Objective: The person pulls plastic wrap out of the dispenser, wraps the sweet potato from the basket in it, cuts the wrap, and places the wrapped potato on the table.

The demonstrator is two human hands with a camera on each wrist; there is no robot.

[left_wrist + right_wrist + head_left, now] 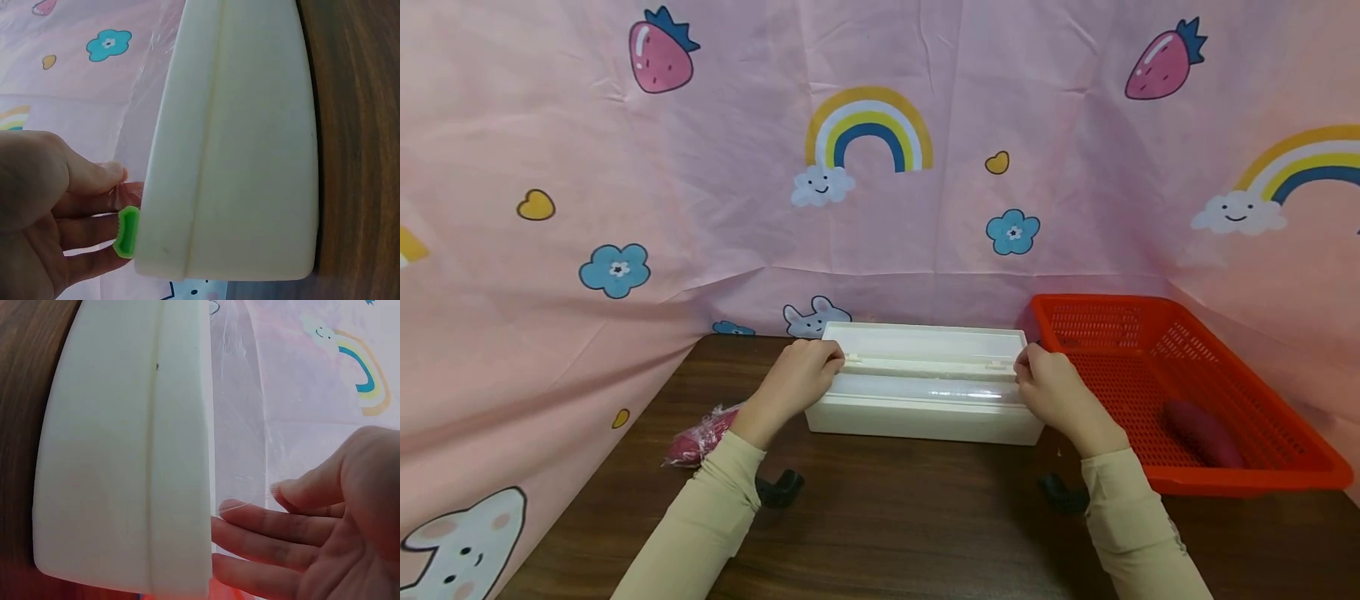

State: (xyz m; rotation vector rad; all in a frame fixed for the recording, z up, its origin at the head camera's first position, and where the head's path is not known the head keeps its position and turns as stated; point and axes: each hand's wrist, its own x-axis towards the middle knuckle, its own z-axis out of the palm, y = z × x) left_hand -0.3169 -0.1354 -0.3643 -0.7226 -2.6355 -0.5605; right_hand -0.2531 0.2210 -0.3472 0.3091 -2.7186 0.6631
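Note:
A white cling film dispenser (925,421) stands on the wooden table with its lid (925,340) raised at the back. Inside lies a roll of clear film (917,388). At the dispenser's left end, my left hand (805,372) pinches the film's edge between thumb and finger. A green plastic piece (127,232) sits by those fingers at the dispenser's rim. My right hand (1051,383) holds the other side of the film at the right end, thumb (294,490) on one face and fingers behind. In both wrist views the clear film (240,444) stretches up from the dispenser.
To the right is a red plastic basket (1240,481) holding a dark purple-red, elongated item (1204,433). A similar reddish item wrapped in film (700,437) lies left of the dispenser, partly behind the left forearm. A patterned pink cloth (880,233) hangs behind the table (917,517).

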